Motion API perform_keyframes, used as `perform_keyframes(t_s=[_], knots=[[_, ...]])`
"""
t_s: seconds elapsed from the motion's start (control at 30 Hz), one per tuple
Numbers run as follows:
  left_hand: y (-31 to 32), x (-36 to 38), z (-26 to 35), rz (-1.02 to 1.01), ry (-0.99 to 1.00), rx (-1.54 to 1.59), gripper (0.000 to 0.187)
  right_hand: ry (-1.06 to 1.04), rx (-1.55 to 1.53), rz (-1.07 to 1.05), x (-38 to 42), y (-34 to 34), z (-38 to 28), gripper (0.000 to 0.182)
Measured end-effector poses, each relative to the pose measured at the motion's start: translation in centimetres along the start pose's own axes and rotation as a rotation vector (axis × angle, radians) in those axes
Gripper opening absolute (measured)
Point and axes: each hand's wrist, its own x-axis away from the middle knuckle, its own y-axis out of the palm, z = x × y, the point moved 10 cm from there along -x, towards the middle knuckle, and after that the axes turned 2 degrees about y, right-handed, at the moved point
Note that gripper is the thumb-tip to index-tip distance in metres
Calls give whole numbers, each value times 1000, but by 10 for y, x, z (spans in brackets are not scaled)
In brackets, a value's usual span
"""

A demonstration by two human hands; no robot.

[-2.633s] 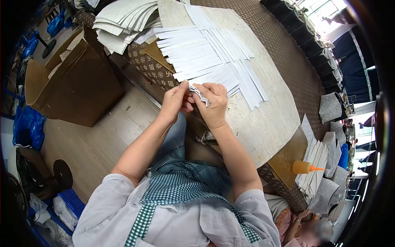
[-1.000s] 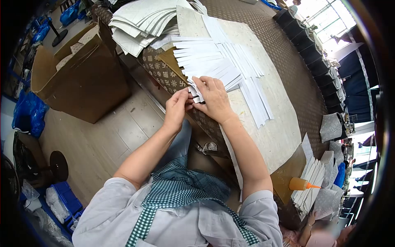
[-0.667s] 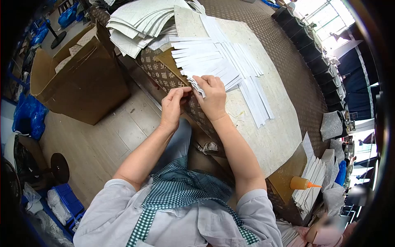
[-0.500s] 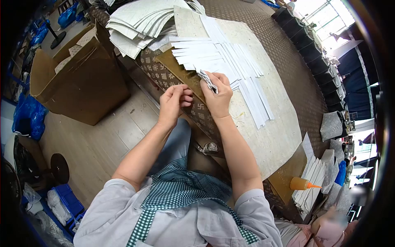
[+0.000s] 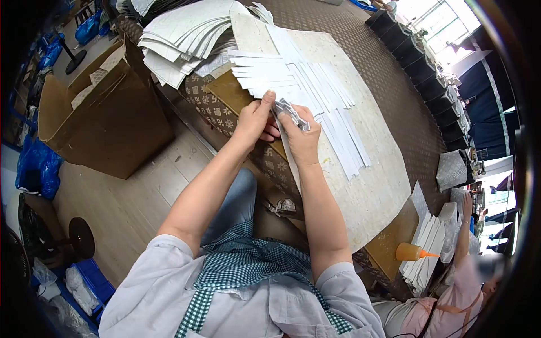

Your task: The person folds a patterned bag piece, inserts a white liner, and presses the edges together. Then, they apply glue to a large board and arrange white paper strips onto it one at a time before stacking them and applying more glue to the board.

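My right hand grips a small bundle of folded grey-and-white strips, fanned at its top; they look like paper or card. My left hand meets the bundle's left side, with its thumb up along the edge and its fingers curled behind and below. Part of the bundle is hidden by the fingers. Just beyond both hands, many loose white strips lie in overlapping rows on a large pale sheet at the table's edge.
A stack of curled white sheets lies at the table's far left. An open cardboard box stands on the floor to the left. At right are an orange-tipped glue bottle, more white strips and a person in pink.
My left hand has moved right and up, from apart to touching the bundle. The strips in my right hand now show fanned out. The person at right has raised an arm.
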Motion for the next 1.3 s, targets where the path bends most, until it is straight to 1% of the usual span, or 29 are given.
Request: perform_keyframes(t_s=[0.13, 0.23, 0.27, 0.33, 0.37, 0.43, 0.47, 0.53, 0.57, 0.63, 0.67, 0.73, 0.77, 0.83, 0.87, 0.9, 0.93, 0.97, 1.03, 1.07, 1.13, 1.17, 1.2, 1.23, 1.3], knots=[[0, 0, 1, -5, -10, -50, 74, 56, -52, 20, 0, 0, 9, 27], [-1, 0, -2, -28, -31, -4, 77, 172, -215, 75, 0, -9, 28, 28], [-1, 0, 0, -23, -17, 12, 78, 187, -336, 96, 0, -10, 31, 28], [-2, 2, 1, -13, 9, 44, 79, 229, -480, 167, -1, -17, 26, 26], [0, 6, 6, -13, 76, 2, 77, 251, -552, 203, 0, -20, 25, 26], [9, 16, 17, -14, 214, -79, 75, 241, -576, 182, 0, -19, 25, 26], [15, 15, 10, -57, 209, -57, 64, 233, -589, 172, -1, -19, 25, 26], [30, 17, 12, -116, 269, -183, 53, 230, -597, 156, -2, -19, 25, 26], [31, 18, 3, -137, 165, -137, 39, 232, -594, 151, -2, -19, 24, 26], [28, 10, -10, -183, 28, -54, 25, 237, -583, 154, -4, -21, 22, 26], [25, 7, -13, -161, -6, -20, 15, 222, -581, 203, -7, -27, 20, 27], [20, 4, -13, -122, 17, -2, 13, 199, -575, 295, -14, -48, 16, 28], [20, 4, -13, -127, 32, 15, 15, 292, -711, 413, -20, -66, 23, 32], [17, 5, -17, -113, 39, 0, 17, 265, -720, 609, -36, -123, 5, 33], [16, 5, -19, -108, 41, -4, 18, 211, -758, 655, -43, -152, -10, 35], [17, 7, -17, -100, 33, 10, 21, 76, -778, 662, -52, -183, -23, 39], [19, 8, -16, -98, 52, 17, 22, -36, -789, 666, -55, -202, -49, 34], [19, 8, -15, -90, 73, 25, 23, -98, -729, 693, -55, -216, -68, 32], [19, 10, -13, -87, 99, 54, 29, -271, -480, 640, -56, -197, -106, 30], [18, 10, -14, -84, 109, 60, 29, -262, -357, 541, -58, -167, -113, 29], [18, 10, -16, -82, 132, 71, 31, -233, 80, 324, -63, -95, -110, 28], [19, 12, -12, -102, 151, 87, 30, -248, 95, 201, -71, -64, -87, 36], [18, 9, -17, -105, 142, 66, 29, -377, 312, 104, -71, -29, -88, 48], [18, 10, -14, -106, 131, 44, 29, -447, 371, -25, -69, 4, -86, 57], [17, 14, -12, -93, 143, 72, 28, -536, 537, -241, -59, 49, -81, 66]])
